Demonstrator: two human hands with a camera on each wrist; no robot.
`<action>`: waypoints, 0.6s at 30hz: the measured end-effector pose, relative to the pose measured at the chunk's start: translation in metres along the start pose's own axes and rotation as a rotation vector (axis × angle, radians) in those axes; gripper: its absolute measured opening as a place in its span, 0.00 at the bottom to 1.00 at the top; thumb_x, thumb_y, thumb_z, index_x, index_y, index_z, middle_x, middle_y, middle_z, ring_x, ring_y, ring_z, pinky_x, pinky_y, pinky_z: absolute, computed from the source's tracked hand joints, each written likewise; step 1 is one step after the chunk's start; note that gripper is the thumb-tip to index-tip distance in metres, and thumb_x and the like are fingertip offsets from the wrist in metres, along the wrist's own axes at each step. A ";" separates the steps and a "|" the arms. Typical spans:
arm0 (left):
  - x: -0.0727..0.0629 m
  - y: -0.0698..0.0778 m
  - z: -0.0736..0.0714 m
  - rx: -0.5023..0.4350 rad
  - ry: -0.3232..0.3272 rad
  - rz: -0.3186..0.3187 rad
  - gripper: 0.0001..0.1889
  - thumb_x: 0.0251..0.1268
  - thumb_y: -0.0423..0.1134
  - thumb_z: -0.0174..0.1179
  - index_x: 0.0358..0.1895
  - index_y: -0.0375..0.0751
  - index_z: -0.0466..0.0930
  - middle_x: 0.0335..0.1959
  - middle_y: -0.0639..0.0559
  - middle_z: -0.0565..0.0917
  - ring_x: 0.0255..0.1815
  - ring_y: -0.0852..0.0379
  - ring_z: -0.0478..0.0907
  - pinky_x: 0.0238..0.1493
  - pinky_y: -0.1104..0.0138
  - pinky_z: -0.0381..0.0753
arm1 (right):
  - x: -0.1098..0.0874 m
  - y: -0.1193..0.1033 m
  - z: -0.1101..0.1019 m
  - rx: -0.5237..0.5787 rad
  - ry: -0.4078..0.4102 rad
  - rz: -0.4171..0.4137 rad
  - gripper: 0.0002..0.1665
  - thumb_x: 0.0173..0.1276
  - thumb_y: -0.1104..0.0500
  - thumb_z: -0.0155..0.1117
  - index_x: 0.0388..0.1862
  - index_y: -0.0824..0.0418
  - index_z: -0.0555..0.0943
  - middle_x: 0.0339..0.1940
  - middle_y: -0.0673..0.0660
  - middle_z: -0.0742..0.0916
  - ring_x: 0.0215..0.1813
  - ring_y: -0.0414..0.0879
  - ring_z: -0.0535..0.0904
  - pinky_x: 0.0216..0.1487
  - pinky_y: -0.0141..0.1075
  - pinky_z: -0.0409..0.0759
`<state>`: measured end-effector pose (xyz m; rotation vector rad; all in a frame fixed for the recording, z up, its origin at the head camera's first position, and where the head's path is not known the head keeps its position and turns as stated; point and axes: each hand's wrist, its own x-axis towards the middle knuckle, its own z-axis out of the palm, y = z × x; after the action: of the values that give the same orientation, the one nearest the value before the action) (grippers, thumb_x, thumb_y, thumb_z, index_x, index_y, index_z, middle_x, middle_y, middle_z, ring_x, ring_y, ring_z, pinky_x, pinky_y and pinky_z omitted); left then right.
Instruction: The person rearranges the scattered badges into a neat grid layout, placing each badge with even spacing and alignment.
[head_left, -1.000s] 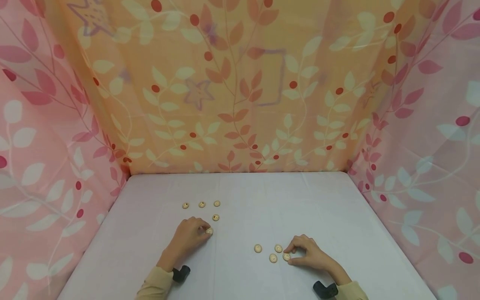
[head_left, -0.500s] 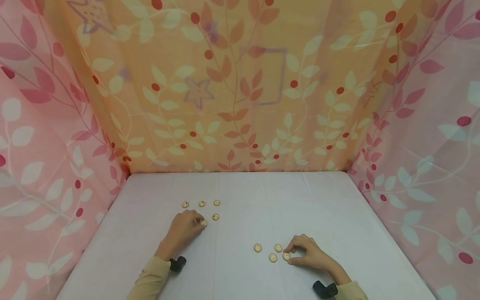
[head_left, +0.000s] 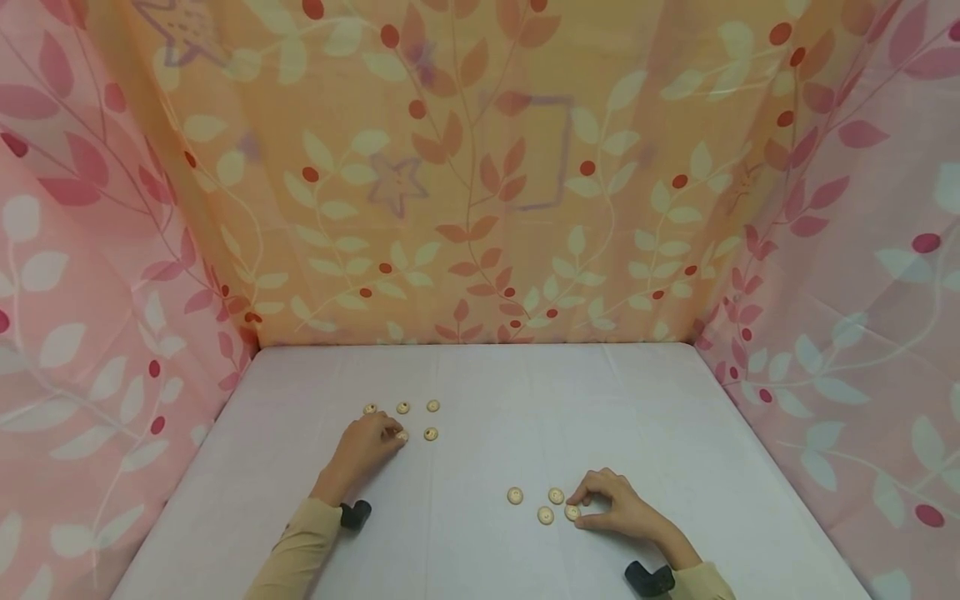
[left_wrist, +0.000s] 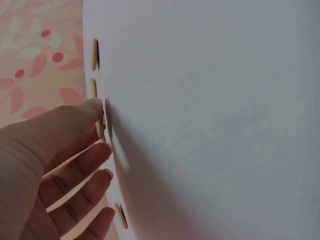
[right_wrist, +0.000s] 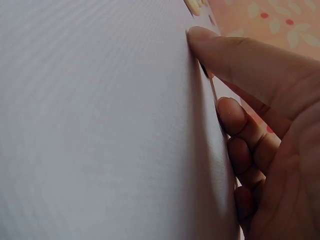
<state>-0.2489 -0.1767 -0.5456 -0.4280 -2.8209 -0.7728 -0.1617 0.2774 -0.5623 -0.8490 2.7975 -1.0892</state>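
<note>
Orange leaf-print curtain [head_left: 450,287] at back, pink leafy curtains [head_left: 82,292] either side, white table [head_left: 592,408]

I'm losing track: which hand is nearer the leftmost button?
Left: the left hand is close by the leftmost button, on its near side; the right hand is far to its right.

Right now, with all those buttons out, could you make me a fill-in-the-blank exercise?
Of the left hand and right hand, the ____ is nearer the back curtain.
Counting the button it pinches, the right hand's group has ____ buttons.
The row nearest the curtain has ____ buttons.
Missing words: left; four; three.
</note>
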 end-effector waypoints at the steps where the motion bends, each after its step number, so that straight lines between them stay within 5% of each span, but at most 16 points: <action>1: 0.001 0.000 0.000 -0.001 0.001 -0.001 0.09 0.50 0.43 0.69 0.33 0.43 0.85 0.26 0.58 0.79 0.28 0.62 0.73 0.32 0.65 0.72 | 0.000 0.000 0.000 -0.005 0.000 0.002 0.14 0.50 0.42 0.71 0.35 0.38 0.79 0.31 0.36 0.79 0.38 0.35 0.67 0.40 0.34 0.56; 18: 0.005 -0.002 -0.002 0.007 -0.033 0.001 0.08 0.50 0.43 0.69 0.32 0.43 0.85 0.27 0.55 0.78 0.28 0.61 0.73 0.31 0.65 0.72 | 0.000 0.000 0.000 -0.008 -0.010 0.017 0.14 0.49 0.42 0.71 0.35 0.37 0.79 0.31 0.35 0.79 0.38 0.34 0.67 0.41 0.35 0.57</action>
<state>-0.2541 -0.1785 -0.5440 -0.4456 -2.8524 -0.7630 -0.1617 0.2777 -0.5621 -0.8277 2.7976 -1.0696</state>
